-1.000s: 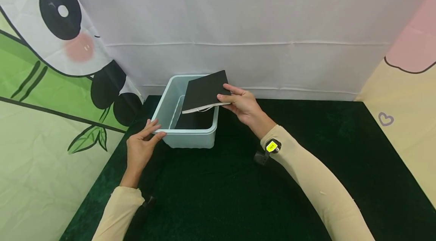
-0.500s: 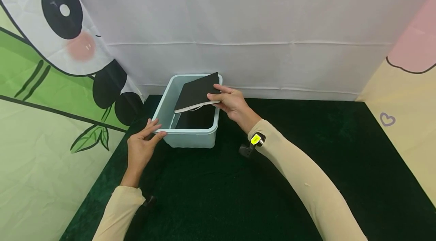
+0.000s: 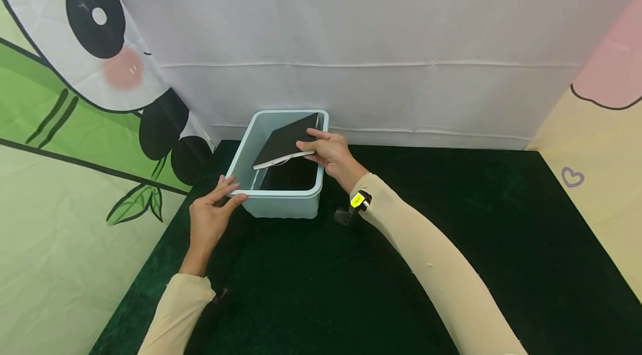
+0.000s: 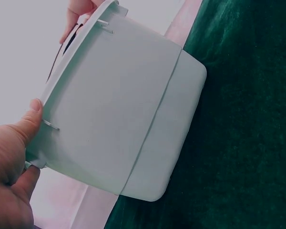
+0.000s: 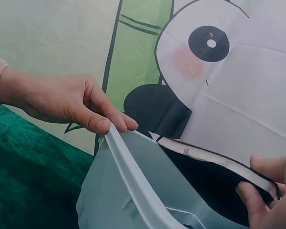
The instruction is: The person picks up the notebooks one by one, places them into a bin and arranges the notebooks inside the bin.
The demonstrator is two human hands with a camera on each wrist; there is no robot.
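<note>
A light blue plastic bin (image 3: 283,207) stands at the back left of the table. My left hand (image 3: 208,221) holds its near left corner, thumb and fingers pinching the rim. My right hand (image 3: 332,155) grips a black notebook (image 3: 285,140) by its right edge, thumb on top and fingers beneath. The notebook hangs tilted over the bin's opening, its white page edges and a thin ribbon facing me. In the right wrist view the notebook (image 5: 205,183) shows its dark underside, left end close to the bin's far wall. Beneath it, inside the bin, a dark flat surface (image 3: 288,178) shows.
Dark green cloth (image 3: 401,266) covers the table. A white fabric backdrop (image 3: 376,37) rises right behind the bin. On the left hangs a printed panel with a cartoon panda (image 3: 115,15); a pink and yellow panel (image 3: 602,149) stands on the right.
My right hand has carried the notebook leftward and slightly down, further over the bin, and it lies more tilted. My left hand has stayed on the bin's corner.
</note>
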